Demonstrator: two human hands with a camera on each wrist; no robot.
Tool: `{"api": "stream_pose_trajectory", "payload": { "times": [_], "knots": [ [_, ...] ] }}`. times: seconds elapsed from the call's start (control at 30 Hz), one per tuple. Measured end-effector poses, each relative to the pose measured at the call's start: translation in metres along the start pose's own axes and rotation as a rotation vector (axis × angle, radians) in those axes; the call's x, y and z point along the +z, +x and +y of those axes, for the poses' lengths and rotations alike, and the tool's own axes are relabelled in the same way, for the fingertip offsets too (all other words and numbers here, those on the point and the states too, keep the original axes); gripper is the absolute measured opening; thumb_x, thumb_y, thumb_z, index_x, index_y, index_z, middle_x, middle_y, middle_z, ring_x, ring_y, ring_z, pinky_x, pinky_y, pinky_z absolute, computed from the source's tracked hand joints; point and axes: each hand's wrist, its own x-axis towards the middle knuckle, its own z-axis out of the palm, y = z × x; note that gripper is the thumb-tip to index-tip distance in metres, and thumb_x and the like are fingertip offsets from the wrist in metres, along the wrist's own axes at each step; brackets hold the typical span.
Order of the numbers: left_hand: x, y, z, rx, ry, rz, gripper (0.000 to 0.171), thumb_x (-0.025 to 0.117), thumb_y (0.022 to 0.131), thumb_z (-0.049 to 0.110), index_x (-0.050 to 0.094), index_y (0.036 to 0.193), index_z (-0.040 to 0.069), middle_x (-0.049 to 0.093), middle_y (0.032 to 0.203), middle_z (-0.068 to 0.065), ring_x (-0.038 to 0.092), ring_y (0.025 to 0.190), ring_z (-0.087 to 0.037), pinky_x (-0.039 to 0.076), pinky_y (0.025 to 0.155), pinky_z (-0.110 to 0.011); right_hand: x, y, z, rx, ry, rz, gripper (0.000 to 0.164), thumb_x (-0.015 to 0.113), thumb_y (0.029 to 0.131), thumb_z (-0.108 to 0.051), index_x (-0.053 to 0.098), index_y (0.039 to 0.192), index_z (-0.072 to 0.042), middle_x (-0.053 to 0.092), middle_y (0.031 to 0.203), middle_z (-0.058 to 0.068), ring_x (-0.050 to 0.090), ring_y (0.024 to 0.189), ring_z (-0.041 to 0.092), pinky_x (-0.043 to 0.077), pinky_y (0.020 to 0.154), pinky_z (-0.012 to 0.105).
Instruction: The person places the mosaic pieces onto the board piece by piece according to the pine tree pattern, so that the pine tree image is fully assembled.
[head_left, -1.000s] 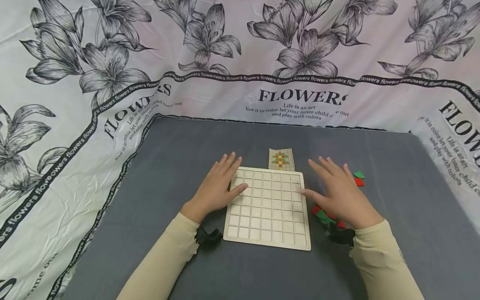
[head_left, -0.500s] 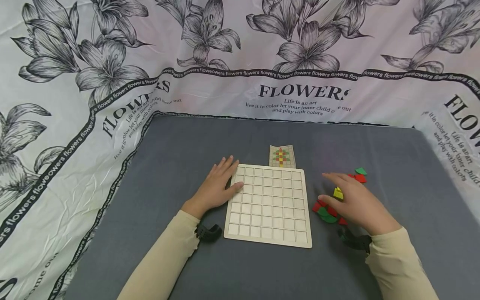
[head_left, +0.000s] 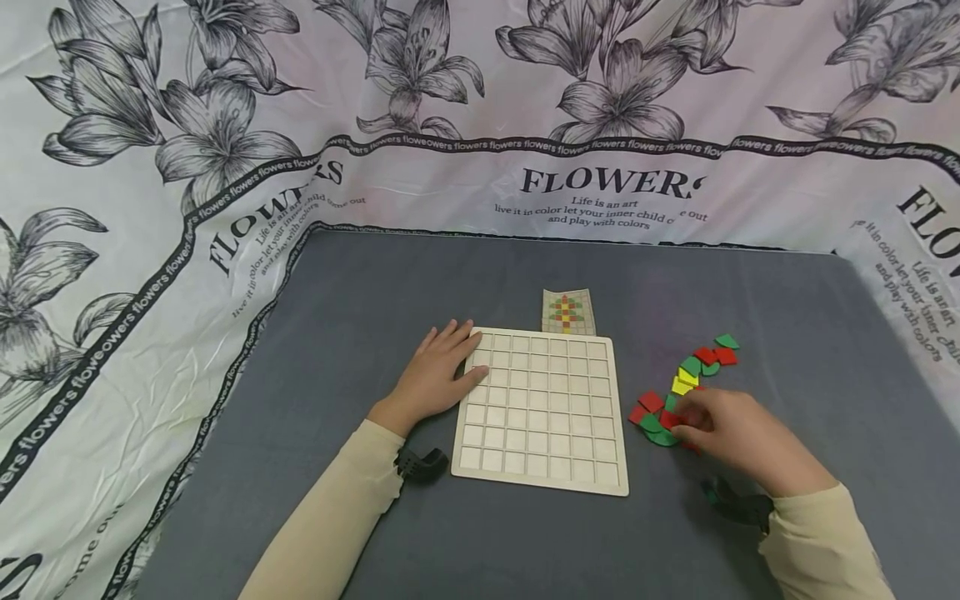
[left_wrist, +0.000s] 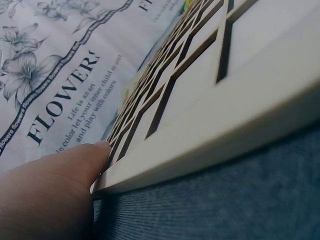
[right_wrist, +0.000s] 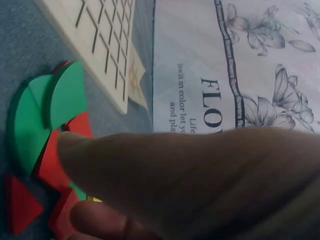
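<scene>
In the head view, my left hand [head_left: 427,375] rests with fingers extended on the left edge of a pale gridded wooden board [head_left: 540,487]. Its thumb [left_wrist: 82,157] lies at the board's rim in the left wrist view. My right hand [head_left: 738,433] is over a loose pile of colored tiles right of the board. Thumb and forefinger are curled around a red square tile [head_left: 668,419], the thumb touching it. Green rounded tiles [right_wrist: 30,120] and a red triangular tile [right_wrist: 21,205] lie beside it. The right palm hides part of the pile.
Behind the board lies a pattern card [head_left: 567,313] printed with a colored design. Yellow tiles [head_left: 685,382] and more red and green tiles [head_left: 726,357] trail away toward the back right. A flower-printed cloth [head_left: 420,196] borders the grey table [head_left: 390,283].
My right hand has left the board's right edge, moved right and lowered onto the tiles, its fingers curling in. The left hand has stayed on the board's left edge.
</scene>
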Motion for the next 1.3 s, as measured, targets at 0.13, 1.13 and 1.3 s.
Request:
{"api": "stream_pose_trajectory", "payload": {
  "times": [0.13,1.13,1.3],
  "knots": [
    [0.000,0.000,0.000,0.004,-0.002,0.001,0.069,0.049,0.109,0.054,0.037,0.165,0.015,0.026,0.173,-0.007,0.016,0.162,-0.028,0.004,0.134,-0.047,0.001,-0.004,0.007,0.003,-0.005,-0.048,0.013,0.085,0.087,-0.015,0.076,0.094,-0.011,0.065,0.078,-0.007,0.058,0.072,0.010,0.051,0.062,0.030],
    [0.001,0.000,-0.001,0.004,-0.013,0.031,0.067,0.051,0.109,0.053,0.040,0.164,0.016,0.029,0.172,-0.005,0.019,0.162,-0.026,0.005,0.134,-0.046,0.005,-0.004,0.009,0.009,-0.010,-0.026,0.020,0.088,0.082,-0.005,0.069,0.082,-0.009,0.068,0.077,-0.004,0.062,0.071,0.011,0.054,0.061,0.030],
    [0.000,0.000,0.000,-0.007,-0.014,0.020,0.067,0.050,0.109,0.053,0.039,0.164,0.017,0.028,0.173,-0.004,0.017,0.162,-0.025,0.003,0.134,-0.044,0.000,-0.001,0.000,-0.036,-0.025,0.015,0.019,0.088,0.082,-0.005,0.069,0.081,-0.011,0.067,0.076,-0.006,0.061,0.069,0.009,0.052,0.059,0.029]
  ]
}}
